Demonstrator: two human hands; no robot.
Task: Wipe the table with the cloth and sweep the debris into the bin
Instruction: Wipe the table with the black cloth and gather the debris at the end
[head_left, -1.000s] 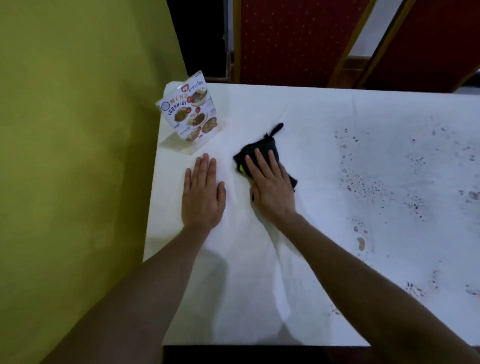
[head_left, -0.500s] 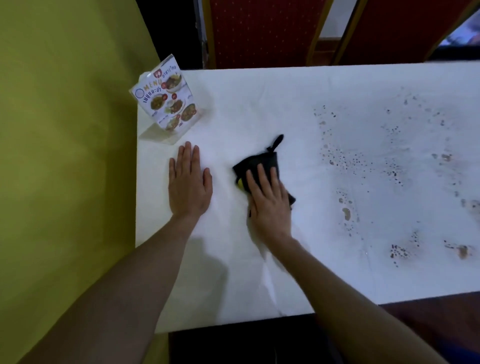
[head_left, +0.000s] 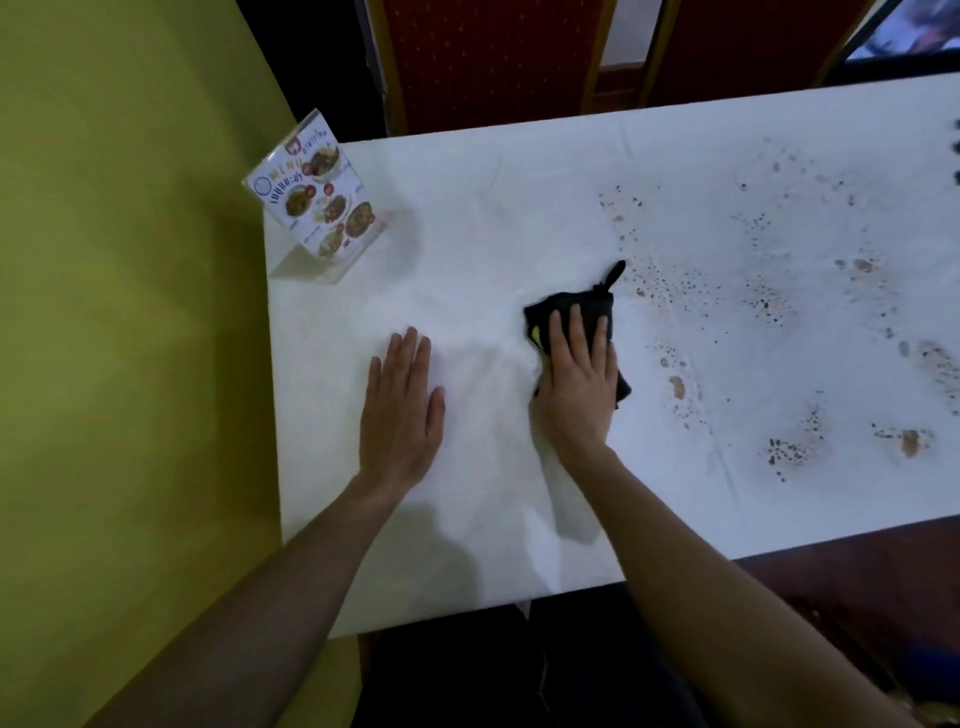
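The black cloth (head_left: 571, 317) lies bunched on the white surface (head_left: 493, 218), pinned under the flat, spread fingers of the right hand (head_left: 574, 384). The left hand (head_left: 400, 405) rests open, palm down, well to the cloth's left, bracing the covering. Dark crumbs and brownish stains (head_left: 670, 291) begin just beside the cloth's right edge and spread far rightward. A hard push could smear the wet-looking stains or scatter crumbs off the near edge onto the floor, since no bin is in view. The white covering already wrinkles between the hands and may drag. A menu stand (head_left: 319, 200) sits at the far left corner, clear of the dirty area; red chairs (head_left: 483, 57) stand behind.
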